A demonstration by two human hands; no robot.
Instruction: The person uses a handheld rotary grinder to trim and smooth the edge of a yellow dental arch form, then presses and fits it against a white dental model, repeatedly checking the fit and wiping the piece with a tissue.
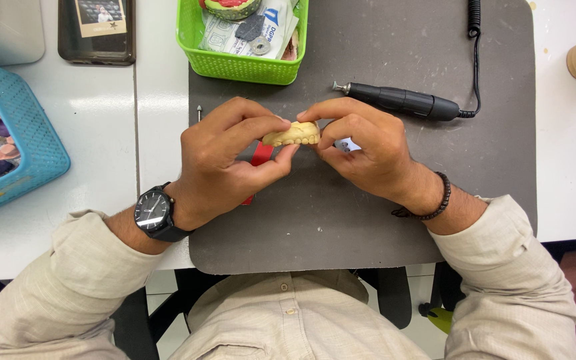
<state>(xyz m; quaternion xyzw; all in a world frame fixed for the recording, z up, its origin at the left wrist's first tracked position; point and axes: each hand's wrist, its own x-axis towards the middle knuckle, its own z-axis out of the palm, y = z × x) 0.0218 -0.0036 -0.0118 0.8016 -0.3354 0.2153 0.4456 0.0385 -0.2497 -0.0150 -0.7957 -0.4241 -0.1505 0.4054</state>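
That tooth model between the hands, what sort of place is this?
Probably a dental laboratory bench. Both hands, left and right, hold a yellowish cast of teeth; a black rotary handpiece on a coiled cord lies on the grey work mat; a green basket holds another model.

— What is seen of the furniture?
— A white table (101, 133) is covered by a grey mat (401, 200); a dark chair (395, 293) is glimpsed below, over pale floor.

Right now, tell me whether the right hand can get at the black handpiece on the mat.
Probably yes: the black handpiece lies uncovered just beyond the right hand, though that hand pinches the dental cast.
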